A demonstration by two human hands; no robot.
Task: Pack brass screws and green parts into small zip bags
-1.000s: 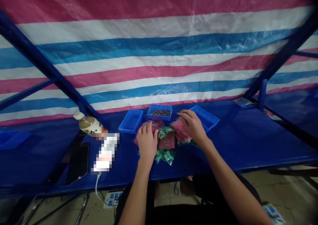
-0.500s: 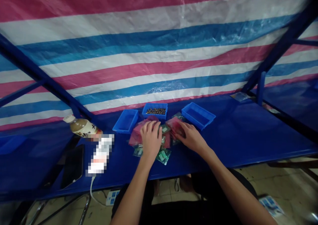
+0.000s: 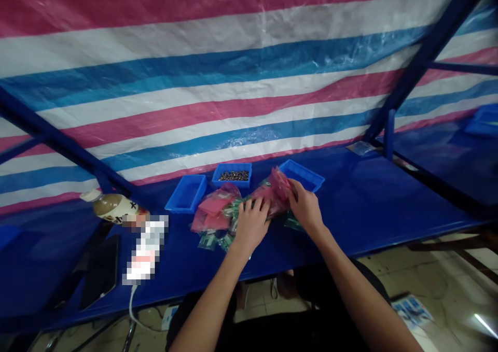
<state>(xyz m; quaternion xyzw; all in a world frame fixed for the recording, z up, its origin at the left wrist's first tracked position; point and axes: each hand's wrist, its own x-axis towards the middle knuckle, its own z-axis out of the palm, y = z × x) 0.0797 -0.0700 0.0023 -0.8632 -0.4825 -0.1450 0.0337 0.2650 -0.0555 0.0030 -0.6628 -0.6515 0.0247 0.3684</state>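
The right hand (image 3: 306, 208) pinches a pink bag (image 3: 279, 183), apparently to keep it upright. The left hand (image 3: 252, 223), loosely spread, grips nothing visible, probably steadying the bag pile (image 3: 215, 207) before the blue trays (image 3: 187, 193)

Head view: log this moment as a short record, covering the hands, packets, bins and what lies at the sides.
Left hand: palm down on the packets
Right hand: at a raised pink packet; grip partly hidden
Pile: pink packets and green packets, overlapping
Left bin: beyond the pile, to its left
Middle bin: holds small metallic parts
Right bin: beyond the right hand
Left side: bottle, dark flat device, pixelated item with cable
Far right: clear bag
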